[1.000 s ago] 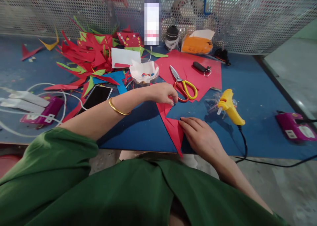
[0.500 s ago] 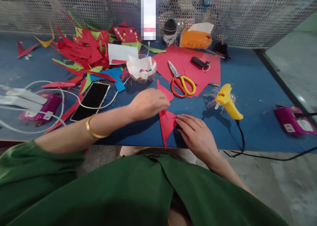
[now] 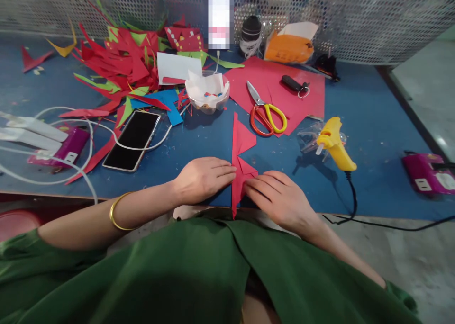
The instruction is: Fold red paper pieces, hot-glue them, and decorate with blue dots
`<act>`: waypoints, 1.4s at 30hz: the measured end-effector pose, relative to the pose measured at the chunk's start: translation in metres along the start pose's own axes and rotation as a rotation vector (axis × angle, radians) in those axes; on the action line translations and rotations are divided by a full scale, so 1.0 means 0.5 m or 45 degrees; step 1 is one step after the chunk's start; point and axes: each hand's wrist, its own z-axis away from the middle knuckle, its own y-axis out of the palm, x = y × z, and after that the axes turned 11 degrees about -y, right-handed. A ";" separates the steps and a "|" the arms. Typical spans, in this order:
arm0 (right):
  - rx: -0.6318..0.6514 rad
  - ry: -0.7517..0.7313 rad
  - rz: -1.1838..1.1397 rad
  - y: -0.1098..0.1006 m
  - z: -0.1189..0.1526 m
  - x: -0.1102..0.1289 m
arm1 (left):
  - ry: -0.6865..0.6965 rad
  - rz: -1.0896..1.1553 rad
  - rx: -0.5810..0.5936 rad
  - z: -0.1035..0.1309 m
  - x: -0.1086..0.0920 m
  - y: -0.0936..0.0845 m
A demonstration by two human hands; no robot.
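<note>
A folded red paper piece (image 3: 245, 139) with pointed flaps on its right side stands lengthwise at the table's front edge. My left hand (image 3: 208, 178) touches its left edge, fingers together and pointing right. From the other side, my right hand (image 3: 280, 196) rests its fingertips on the lower right part of the paper. The undersides of both hands and my thumbs are hidden. Beyond the paper, scissors (image 3: 265, 113) with red and yellow handles lie partly on red sheets (image 3: 302, 96).
A yellow glue gun (image 3: 336, 144) with a black cord is at the right. Left of my hands lie a phone (image 3: 133, 139) and white cables. Farther back are a lined bowl (image 3: 208, 99), a heap of paper scraps (image 3: 124, 58) and a mesh panel (image 3: 355, 16).
My left hand has come down toward me, from over the paper's middle to its left edge. My right hand has shifted slightly left and nearer. The paper's upper flap is now uncovered.
</note>
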 end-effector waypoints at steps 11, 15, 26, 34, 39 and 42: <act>0.047 0.032 -0.056 0.016 -0.001 0.000 | -0.043 0.075 0.135 0.018 -0.026 -0.026; -0.044 0.287 -0.085 0.029 -0.003 0.016 | -0.226 0.209 0.104 0.026 -0.045 -0.025; -0.151 0.873 -0.475 0.046 -0.003 0.026 | -0.585 0.286 -0.036 0.021 -0.074 -0.009; -0.058 0.975 -0.490 0.047 -0.020 0.026 | -0.956 0.378 0.021 0.008 -0.074 -0.001; -0.046 0.989 -0.467 0.049 -0.024 0.028 | -1.053 0.321 0.083 0.001 -0.078 -0.003; -0.068 1.005 -0.447 0.052 -0.022 0.029 | -1.098 0.299 0.095 -0.003 -0.080 -0.004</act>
